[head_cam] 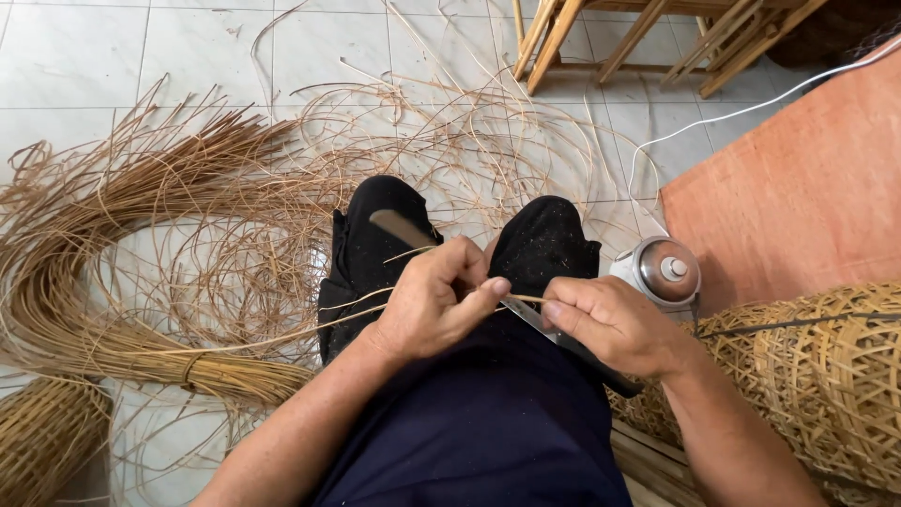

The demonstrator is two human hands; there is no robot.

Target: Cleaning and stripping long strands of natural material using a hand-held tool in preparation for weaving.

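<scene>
i've got both hands over the lap: left hand [434, 299] and right hand [610, 324] side by side, a knife [526, 315] and cane strip [357, 299] between them. cane bundle [103, 282] lies left, woven basket [826, 376] right, spray can [663, 272] just behind it, wooden frame [657, 33] far ahead.

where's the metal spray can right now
In the head view, the spray can stands on the floor at the person's right, just beyond the right hand, between the knee and woven basket.

Left hand [434, 299] pinches a thin rattan strip [357, 299] against the knife [530, 317] gripped by right hand [610, 324]
</scene>
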